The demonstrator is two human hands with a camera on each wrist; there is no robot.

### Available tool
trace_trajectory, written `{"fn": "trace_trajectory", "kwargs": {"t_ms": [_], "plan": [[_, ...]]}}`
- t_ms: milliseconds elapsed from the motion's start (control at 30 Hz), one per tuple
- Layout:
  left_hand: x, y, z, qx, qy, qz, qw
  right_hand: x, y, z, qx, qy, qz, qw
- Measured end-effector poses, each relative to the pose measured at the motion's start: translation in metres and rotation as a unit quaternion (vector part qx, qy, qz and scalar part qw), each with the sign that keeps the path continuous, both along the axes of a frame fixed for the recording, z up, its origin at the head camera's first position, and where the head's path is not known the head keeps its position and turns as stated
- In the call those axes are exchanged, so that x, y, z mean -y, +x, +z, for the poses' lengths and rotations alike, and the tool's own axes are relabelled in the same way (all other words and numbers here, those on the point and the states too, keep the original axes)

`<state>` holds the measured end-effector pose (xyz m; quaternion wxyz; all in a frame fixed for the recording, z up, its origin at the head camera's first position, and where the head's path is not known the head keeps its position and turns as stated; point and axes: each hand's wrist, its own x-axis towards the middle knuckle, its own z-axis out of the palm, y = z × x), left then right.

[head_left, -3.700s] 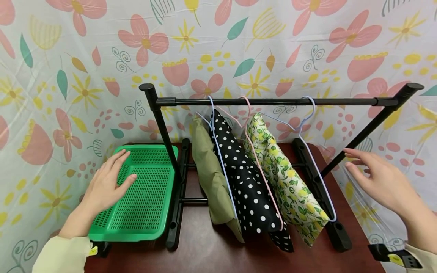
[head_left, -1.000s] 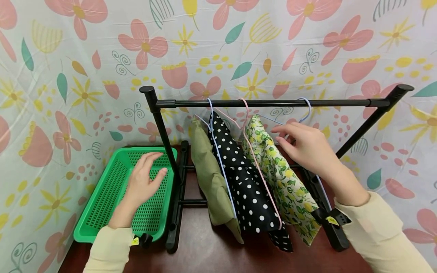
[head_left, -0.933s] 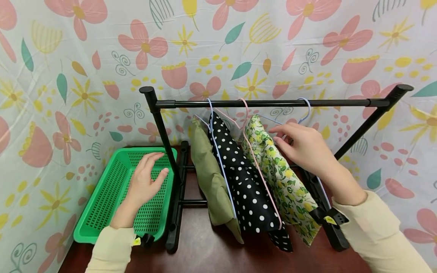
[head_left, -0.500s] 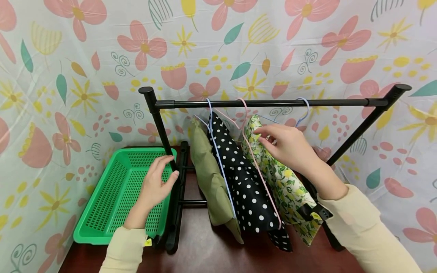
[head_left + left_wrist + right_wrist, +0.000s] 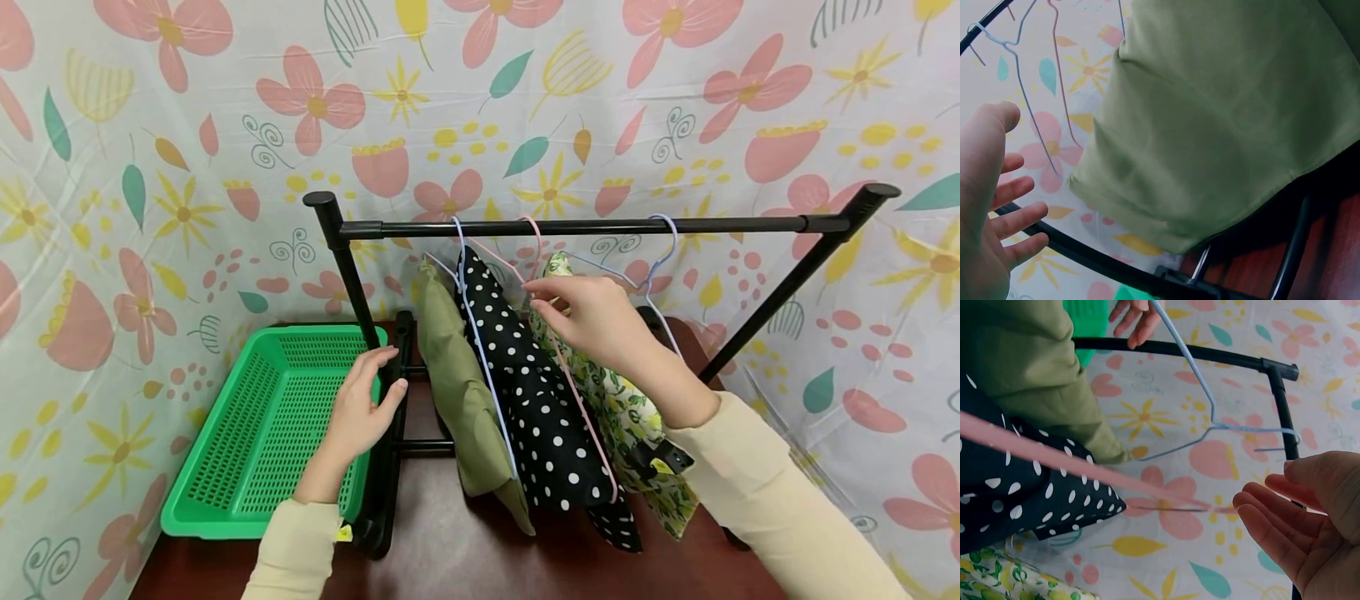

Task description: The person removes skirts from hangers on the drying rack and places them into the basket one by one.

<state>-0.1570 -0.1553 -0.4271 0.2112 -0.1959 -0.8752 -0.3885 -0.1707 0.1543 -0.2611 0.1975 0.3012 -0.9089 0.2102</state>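
My right hand (image 5: 592,317) is at the neck of the pink hanger (image 5: 577,392), thumb and fingers apart. The right wrist view shows the pink hanger (image 5: 1085,465) running up to the fingertips, with no grip on it. A black polka-dot cloth (image 5: 551,433) hangs on that hanger. To its left, a blue hanger (image 5: 483,358) bears an olive green cloth (image 5: 457,375). A lemon-print cloth (image 5: 626,400) hangs on another blue hanger (image 5: 663,250), partly hidden by my right arm. My left hand (image 5: 360,412), fingers spread loosely, is beside the rack's left post, holding nothing.
The black rack's rail (image 5: 600,225) carries the hangers above a dark red table (image 5: 442,550). On the left stands a green perforated basket (image 5: 258,433). A floral curtain (image 5: 225,100) forms the back and sides.
My right hand has come in from the far right, past the lemon-print cloth, to the pink hanger. My left hand has moved right from the basket towards the rack's left post.
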Motion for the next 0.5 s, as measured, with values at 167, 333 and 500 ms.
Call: {"fn": "trace_trajectory", "kwargs": {"t_ms": [167,333,500], "plan": [[-0.007,0.0,-0.006,0.011,0.013,-0.001,0.9999,0.013,-0.002,-0.003,0.014,-0.006,0.0,0.9999],[-0.012,-0.002,-0.011,0.02,0.021,0.002,0.9996,0.022,-0.005,-0.005,0.024,-0.008,-0.002,0.9997],[-0.015,-0.004,-0.015,0.018,0.031,-0.002,0.9994,0.029,-0.008,-0.003,0.038,0.0,-0.01,0.9992]]}}
